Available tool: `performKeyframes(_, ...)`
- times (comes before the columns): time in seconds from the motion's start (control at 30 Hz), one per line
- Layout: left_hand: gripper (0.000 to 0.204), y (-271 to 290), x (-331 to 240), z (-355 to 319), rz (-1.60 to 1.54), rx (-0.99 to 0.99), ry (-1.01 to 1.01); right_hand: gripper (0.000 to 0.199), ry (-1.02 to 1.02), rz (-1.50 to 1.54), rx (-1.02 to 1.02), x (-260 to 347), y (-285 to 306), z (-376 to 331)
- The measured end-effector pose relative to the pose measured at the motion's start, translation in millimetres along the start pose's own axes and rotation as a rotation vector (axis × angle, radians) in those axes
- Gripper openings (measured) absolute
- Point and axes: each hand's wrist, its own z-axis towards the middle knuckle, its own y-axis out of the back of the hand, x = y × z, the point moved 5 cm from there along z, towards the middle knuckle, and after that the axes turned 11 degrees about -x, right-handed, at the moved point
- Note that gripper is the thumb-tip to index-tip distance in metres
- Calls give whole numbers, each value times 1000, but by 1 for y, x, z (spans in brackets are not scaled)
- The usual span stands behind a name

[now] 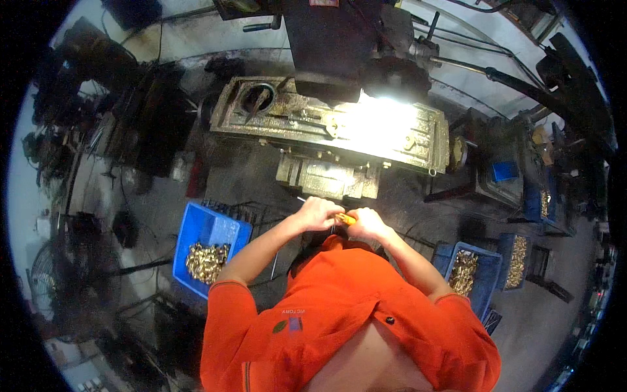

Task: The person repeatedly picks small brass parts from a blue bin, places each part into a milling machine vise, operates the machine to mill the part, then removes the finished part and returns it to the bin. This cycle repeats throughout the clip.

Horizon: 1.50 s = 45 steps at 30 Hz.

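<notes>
Close in front of my chest, both hands are closed and almost touching. A small yellow-orange object (346, 219) shows between them, held in the fingers of my right hand (368, 224); its kind is too small to make out. My left hand (319, 215) is curled beside it, and the tip of a thin pale rod (301, 198) sticks out past its far-left side. Whether the rod and the yellow-orange object are one piece is hidden by the fingers. Just beyond my hands is the lower metal block (326, 178) of a machine.
A milling machine's long metal table (287, 121) lies ahead, glaring under a lamp. At my left, a blue bin (183, 248) holds brass-coloured parts (208, 262). More parts fill a blue bin (486, 277) at my right and another crate (515, 261) beside it. A fan (46, 277) stands far left.
</notes>
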Motion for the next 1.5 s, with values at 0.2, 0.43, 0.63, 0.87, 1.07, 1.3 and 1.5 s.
performKeyframes(0.2,20,-18,65,-22,454,233,325,44,29,278,-203,-64,-15,-14)
performKeyframes(0.43,21,-59,117,-53,413,225,536,35,-216,248,-111,-139,-37,-48)
performKeyframes(0.63,24,-44,120,-62,183,-69,578,35,-247,364,-111,-150,-63,-43)
performKeyframes(0.87,31,81,168,-199,51,-490,792,33,-332,389,-120,-114,-65,-23)
performKeyframes(1.07,25,106,215,-376,178,-415,1270,32,-261,362,-55,-73,-62,10)
performKeyframes(1.3,22,57,214,-367,307,110,1187,31,-237,276,-93,-52,-76,16)
performKeyframes(1.5,20,50,200,-353,339,233,1056,34,-385,440,-56,-19,-74,-11)
